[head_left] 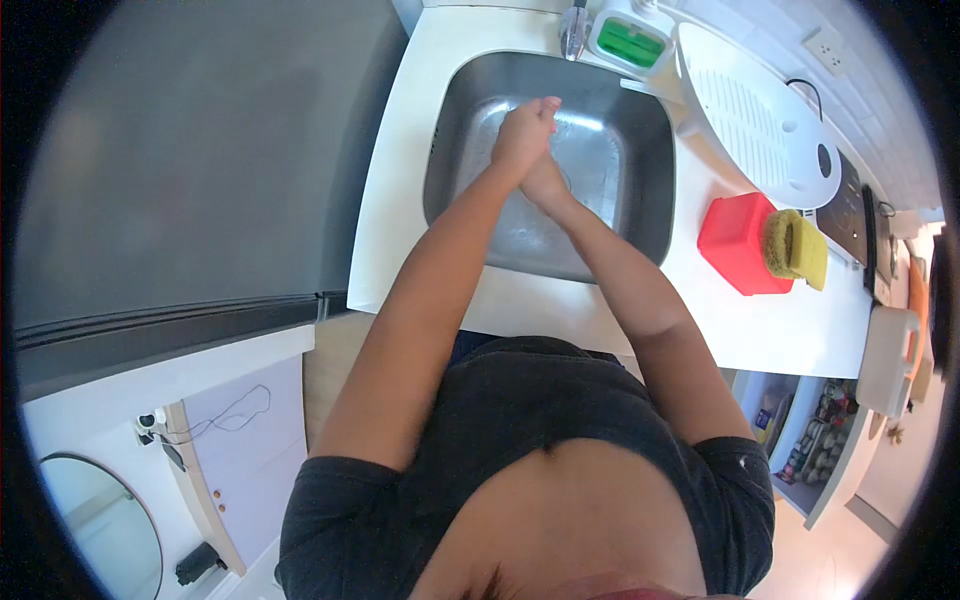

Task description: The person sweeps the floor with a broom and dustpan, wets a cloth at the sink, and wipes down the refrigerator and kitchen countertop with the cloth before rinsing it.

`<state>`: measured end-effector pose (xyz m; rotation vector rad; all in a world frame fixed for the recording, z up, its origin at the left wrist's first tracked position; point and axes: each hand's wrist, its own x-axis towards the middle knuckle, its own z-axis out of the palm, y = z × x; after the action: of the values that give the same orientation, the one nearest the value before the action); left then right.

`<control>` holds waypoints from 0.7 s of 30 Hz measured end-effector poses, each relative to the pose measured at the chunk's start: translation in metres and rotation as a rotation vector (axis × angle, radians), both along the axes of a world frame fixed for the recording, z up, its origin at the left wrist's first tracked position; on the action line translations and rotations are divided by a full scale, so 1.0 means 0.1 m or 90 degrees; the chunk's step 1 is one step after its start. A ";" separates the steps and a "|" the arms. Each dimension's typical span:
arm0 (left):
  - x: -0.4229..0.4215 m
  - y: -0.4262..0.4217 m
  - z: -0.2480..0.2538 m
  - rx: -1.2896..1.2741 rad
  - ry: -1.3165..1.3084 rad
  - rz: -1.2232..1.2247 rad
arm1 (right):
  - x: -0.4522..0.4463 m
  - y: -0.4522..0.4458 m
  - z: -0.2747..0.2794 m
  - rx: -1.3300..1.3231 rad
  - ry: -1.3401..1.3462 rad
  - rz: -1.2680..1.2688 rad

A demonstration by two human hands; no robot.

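Note:
Both hands are together over the grey sink basin [610, 170], pressed against each other. My left hand [524, 134] lies on top, its fingers wrapped over the other hand. Beneath it, my right hand [544, 178] is mostly covered, and its fingers are hidden. No object shows between the hands. Behind the basin stands the faucet [574, 35], and beside it a soap bottle [630, 43] with green liquid.
Right of the sink, a white dish rack [750, 125] leans over the counter [790, 335]. A red container [737, 240] holds a yellow-green sponge [797, 248]. Below is an open drawer [820, 450]. A large grey panel [200, 150] stands on the left.

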<state>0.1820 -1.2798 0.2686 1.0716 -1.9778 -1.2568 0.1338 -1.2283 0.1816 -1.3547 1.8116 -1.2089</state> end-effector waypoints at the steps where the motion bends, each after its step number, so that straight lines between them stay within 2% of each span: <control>1: -0.01 0.00 -0.03 -0.001 0.000 0.002 | -0.01 0.01 -0.03 -0.001 0.000 0.002; 3: -0.01 0.02 -0.05 -0.053 -0.047 -0.005 | -0.02 0.07 -0.04 0.082 0.060 -0.034; 4: -0.02 0.04 -0.06 -0.054 -0.045 -0.005 | -0.03 0.09 -0.04 0.081 0.061 -0.033; 6: 0.01 0.10 -0.03 -0.090 -0.147 0.015 | -0.04 0.08 -0.10 0.159 0.011 -0.010; 10: 0.07 0.16 0.02 -0.091 -0.225 0.011 | 0.01 0.16 -0.11 0.133 0.088 0.017; 13: 0.09 0.03 -0.16 -0.102 -0.296 -0.019 | 0.06 0.15 -0.07 0.126 0.127 0.010; 15: 0.17 -0.19 -0.31 0.133 -0.072 -0.141 | -0.03 0.16 0.17 0.285 -0.194 0.094; 16: 0.23 -0.31 -0.35 0.131 -0.076 -0.146 | -0.06 0.23 0.30 0.282 -0.198 0.090; 18: 0.41 -0.53 -0.31 -0.184 -0.188 -0.112 | -0.13 0.41 0.56 0.290 -0.398 0.050; 19: 0.47 -0.57 -0.27 -0.187 -0.188 -0.113 | -0.24 0.45 0.56 0.287 -0.398 0.050; 21: 0.57 -0.59 -0.07 0.095 0.015 -0.040 | -0.42 0.50 0.58 0.347 -0.429 0.089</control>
<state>0.2394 -1.3387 0.2613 1.0661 -1.9397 -1.4630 0.0914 -1.1782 0.2397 -0.6426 1.3791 -0.8570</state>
